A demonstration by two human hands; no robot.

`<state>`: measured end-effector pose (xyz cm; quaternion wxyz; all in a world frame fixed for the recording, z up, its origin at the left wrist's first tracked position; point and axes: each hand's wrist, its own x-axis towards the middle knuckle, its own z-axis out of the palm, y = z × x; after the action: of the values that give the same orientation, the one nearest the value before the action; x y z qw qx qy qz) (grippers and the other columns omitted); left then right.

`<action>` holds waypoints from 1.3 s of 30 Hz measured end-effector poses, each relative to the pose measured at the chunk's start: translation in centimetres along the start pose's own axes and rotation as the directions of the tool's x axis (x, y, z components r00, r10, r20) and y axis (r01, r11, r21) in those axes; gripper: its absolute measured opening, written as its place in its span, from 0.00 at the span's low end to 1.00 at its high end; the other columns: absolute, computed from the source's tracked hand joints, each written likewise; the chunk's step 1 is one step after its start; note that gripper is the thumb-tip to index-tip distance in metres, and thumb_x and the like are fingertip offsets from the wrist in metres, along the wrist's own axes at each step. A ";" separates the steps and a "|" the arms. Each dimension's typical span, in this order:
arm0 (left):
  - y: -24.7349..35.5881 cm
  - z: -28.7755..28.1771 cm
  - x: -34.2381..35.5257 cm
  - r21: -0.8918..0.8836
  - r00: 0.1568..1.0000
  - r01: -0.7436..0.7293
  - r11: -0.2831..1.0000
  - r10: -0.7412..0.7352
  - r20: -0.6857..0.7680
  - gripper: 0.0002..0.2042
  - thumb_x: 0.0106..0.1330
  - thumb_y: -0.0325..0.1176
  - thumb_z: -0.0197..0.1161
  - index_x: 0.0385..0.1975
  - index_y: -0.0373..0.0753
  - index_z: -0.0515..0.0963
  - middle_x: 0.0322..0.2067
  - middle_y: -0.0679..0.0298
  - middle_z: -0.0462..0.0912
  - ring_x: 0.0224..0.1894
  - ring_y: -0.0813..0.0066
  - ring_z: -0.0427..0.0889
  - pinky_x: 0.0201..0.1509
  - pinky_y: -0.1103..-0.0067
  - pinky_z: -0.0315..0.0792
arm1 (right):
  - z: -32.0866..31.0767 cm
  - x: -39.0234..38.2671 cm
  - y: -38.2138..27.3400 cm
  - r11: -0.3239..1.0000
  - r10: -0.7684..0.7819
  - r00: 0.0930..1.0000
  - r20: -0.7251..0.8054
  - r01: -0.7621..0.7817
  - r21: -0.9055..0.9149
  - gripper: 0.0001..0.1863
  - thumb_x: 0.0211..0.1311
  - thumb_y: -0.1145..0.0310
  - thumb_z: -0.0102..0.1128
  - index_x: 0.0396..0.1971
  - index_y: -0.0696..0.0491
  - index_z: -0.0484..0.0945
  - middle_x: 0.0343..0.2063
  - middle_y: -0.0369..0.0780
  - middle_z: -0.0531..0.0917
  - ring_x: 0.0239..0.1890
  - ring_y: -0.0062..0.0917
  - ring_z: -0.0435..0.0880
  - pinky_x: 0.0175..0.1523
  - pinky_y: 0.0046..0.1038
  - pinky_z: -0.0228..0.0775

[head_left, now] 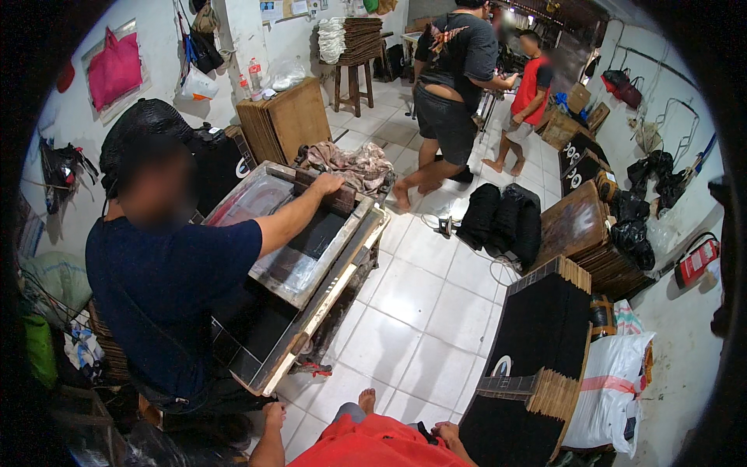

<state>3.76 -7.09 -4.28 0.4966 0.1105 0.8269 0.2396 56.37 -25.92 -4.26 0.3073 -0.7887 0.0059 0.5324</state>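
My left hand (274, 416) hangs at the bottom, near the lower end of a worktable (275, 380), with curled fingers; whether anything is inside is hidden. My right hand (447, 433), also curled, is at the other side of my red shirt (373, 450), near a dark shape I cannot identify. At left, a co-worker in a navy T-shirt (167, 296) stands at the worktable, an arm stretched to the upper part of a framed screen (272, 279) lying over black panels (241, 335). To my right stand stacks of black-topped boards (529, 327).
Tiled floor (412, 303) runs between worktable and boards. Ahead are two people (447, 93) (529, 93), black bundles (498, 222) with a loose cable, and a wooden stool (354, 82). At right are brown panels (572, 226), white sacks (599, 389) and a red extinguisher (695, 259).
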 end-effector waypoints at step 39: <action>11.7 -8.4 -15.2 -0.095 0.680 -0.658 0.747 0.535 -0.500 0.19 0.58 0.31 0.64 0.46 0.30 0.69 0.44 0.53 0.74 0.47 0.67 0.73 0.53 0.76 0.66 | 19.0 -10.2 -25.8 0.685 -0.552 0.533 0.641 -0.149 0.713 0.20 0.46 0.83 0.60 0.43 0.58 0.72 0.34 0.41 0.80 0.35 0.30 0.81 0.45 0.35 0.74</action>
<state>3.09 -5.80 16.66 0.1987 0.2509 0.7937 0.5173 44.74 1.09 12.09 0.6101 -0.2607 -0.0390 0.7472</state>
